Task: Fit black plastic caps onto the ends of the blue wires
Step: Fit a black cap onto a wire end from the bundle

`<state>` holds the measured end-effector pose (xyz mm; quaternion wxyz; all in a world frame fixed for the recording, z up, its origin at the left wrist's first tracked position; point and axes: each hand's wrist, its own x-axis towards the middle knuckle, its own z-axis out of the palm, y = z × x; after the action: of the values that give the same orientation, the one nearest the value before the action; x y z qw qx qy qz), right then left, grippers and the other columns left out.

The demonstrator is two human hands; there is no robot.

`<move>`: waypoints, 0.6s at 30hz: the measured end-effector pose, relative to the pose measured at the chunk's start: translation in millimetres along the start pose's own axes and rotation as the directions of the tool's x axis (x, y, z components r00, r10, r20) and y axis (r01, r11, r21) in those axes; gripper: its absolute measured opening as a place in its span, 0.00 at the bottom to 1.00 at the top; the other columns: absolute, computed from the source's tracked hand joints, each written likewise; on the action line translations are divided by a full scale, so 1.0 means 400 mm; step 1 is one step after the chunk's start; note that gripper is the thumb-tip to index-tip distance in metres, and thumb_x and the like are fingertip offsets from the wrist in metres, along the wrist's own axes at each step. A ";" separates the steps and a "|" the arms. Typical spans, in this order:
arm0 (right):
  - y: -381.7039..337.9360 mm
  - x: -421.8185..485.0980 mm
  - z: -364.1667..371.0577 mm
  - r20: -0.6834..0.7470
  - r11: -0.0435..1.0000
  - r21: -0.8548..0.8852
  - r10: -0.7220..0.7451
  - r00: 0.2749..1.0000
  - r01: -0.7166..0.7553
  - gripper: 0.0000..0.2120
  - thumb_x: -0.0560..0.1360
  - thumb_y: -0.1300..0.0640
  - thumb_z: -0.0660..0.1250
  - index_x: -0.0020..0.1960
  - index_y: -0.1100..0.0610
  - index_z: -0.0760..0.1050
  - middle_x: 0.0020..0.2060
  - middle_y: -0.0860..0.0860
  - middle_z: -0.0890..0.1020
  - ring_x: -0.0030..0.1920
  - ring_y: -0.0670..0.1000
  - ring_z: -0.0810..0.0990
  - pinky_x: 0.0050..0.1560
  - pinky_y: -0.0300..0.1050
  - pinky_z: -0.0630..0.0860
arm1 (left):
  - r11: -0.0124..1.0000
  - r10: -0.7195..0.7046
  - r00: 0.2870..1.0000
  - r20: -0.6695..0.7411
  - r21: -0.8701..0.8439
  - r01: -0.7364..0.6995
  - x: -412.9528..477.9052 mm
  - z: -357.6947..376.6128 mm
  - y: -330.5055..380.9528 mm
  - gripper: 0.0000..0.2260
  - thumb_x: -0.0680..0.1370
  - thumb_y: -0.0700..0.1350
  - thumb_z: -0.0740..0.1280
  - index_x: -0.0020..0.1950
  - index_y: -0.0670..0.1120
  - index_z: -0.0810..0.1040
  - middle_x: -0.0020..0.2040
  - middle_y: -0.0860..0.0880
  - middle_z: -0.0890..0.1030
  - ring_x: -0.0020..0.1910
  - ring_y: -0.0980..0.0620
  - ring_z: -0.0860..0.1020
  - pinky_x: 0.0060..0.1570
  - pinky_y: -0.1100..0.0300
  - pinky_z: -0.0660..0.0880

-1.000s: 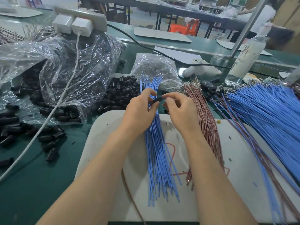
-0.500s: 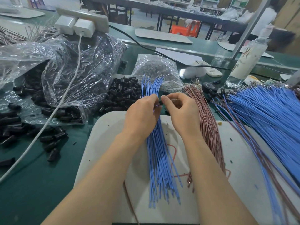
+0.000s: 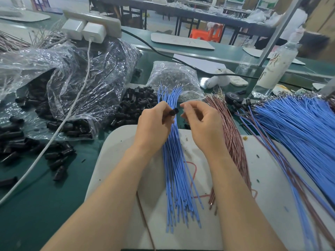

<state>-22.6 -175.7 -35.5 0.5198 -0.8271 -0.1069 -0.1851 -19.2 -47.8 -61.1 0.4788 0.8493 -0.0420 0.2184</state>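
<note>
Mid-fit, fingers of the left hand (image 3: 154, 124) clamp a black cap (image 3: 173, 112); the right hand (image 3: 199, 124) at its 3 o'clock curls, hold unclear; next, a blue wire (image 3: 174, 169) end must enter.

A dark green-topped workbench (image 3: 36, 187) fills the near side of the room. Just behind it runs a second long bench with a paler green top (image 3: 232, 49), and a slanting grey metal post (image 3: 281, 33) rises at its right part. Farther back stand long dark tables on black metal legs (image 3: 213, 17), with an orange plastic stool (image 3: 208, 34) among the legs on the pale grey floor (image 3: 157, 24). Brown cardboard-coloured panels (image 3: 324, 13) close the far right corner. The light is soft and even, without hard shadows.
</note>
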 end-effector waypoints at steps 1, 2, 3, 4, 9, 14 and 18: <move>0.001 0.002 -0.004 -0.001 1.000 0.014 0.009 1.000 -0.009 0.06 0.79 0.59 0.63 0.51 0.55 0.79 0.37 0.48 0.82 0.41 0.47 0.81 0.49 0.47 0.79 | 0.999 -0.012 1.000 -0.002 -0.044 0.012 0.002 0.001 -0.001 0.06 0.75 0.37 0.68 0.41 0.47 0.76 0.36 0.50 0.82 0.39 0.48 0.81 0.46 0.49 0.77; 0.001 0.002 -0.007 0.003 0.999 0.040 0.022 1.000 -0.022 0.07 0.79 0.61 0.63 0.52 0.55 0.78 0.38 0.50 0.82 0.42 0.49 0.82 0.51 0.50 0.79 | 0.997 -0.011 1.000 -0.008 -0.080 0.010 0.003 0.002 -0.002 0.06 0.75 0.37 0.68 0.41 0.47 0.76 0.36 0.52 0.82 0.40 0.49 0.81 0.46 0.49 0.78; 0.000 0.002 -0.007 0.010 0.996 0.077 0.036 0.999 -0.037 0.06 0.78 0.62 0.63 0.53 0.54 0.77 0.39 0.52 0.83 0.43 0.49 0.82 0.52 0.50 0.79 | 0.995 -0.001 1.000 -0.018 -0.103 -0.001 0.004 0.001 -0.002 0.07 0.75 0.36 0.68 0.41 0.47 0.76 0.35 0.53 0.82 0.39 0.49 0.81 0.46 0.49 0.78; -0.003 0.001 -0.007 0.019 0.991 0.121 0.052 0.998 -0.053 0.06 0.78 0.63 0.64 0.52 0.54 0.75 0.40 0.53 0.83 0.43 0.49 0.83 0.52 0.50 0.79 | 0.993 0.014 1.000 -0.028 -0.115 -0.017 0.004 0.000 -0.002 0.07 0.74 0.36 0.68 0.41 0.47 0.76 0.35 0.55 0.82 0.39 0.50 0.81 0.46 0.49 0.78; -0.020 0.000 -0.007 0.045 0.974 0.224 0.013 0.999 -0.023 0.06 0.77 0.63 0.67 0.45 0.53 0.76 0.38 0.49 0.83 0.41 0.44 0.83 0.47 0.38 0.78 | 0.984 0.055 0.998 -0.025 -0.171 -0.058 0.005 0.001 -0.007 0.07 0.75 0.34 0.66 0.42 0.45 0.75 0.37 0.51 0.83 0.40 0.44 0.81 0.46 0.46 0.78; -0.025 0.001 -0.012 0.044 0.982 0.187 -0.011 0.999 0.002 0.05 0.75 0.63 0.68 0.47 0.54 0.80 0.38 0.45 0.82 0.39 0.39 0.80 0.43 0.32 0.75 | 0.986 0.056 0.998 -0.040 -0.157 -0.062 0.007 0.000 -0.009 0.06 0.75 0.34 0.67 0.42 0.45 0.75 0.36 0.49 0.82 0.39 0.43 0.79 0.45 0.47 0.77; -0.027 0.001 -0.009 0.052 0.998 0.063 -0.030 0.998 0.026 0.07 0.76 0.62 0.68 0.52 0.59 0.82 0.42 0.48 0.84 0.42 0.42 0.81 0.48 0.34 0.77 | 0.995 0.040 0.998 -0.049 -0.088 -0.045 0.007 -0.006 -0.009 0.06 0.75 0.34 0.66 0.41 0.44 0.74 0.34 0.49 0.80 0.37 0.44 0.78 0.43 0.49 0.77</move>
<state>-27.1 -174.3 -25.0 0.5398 -0.8134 -0.1380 -0.1670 -16.3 -43.4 -61.7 0.5123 0.8206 -0.0586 0.2463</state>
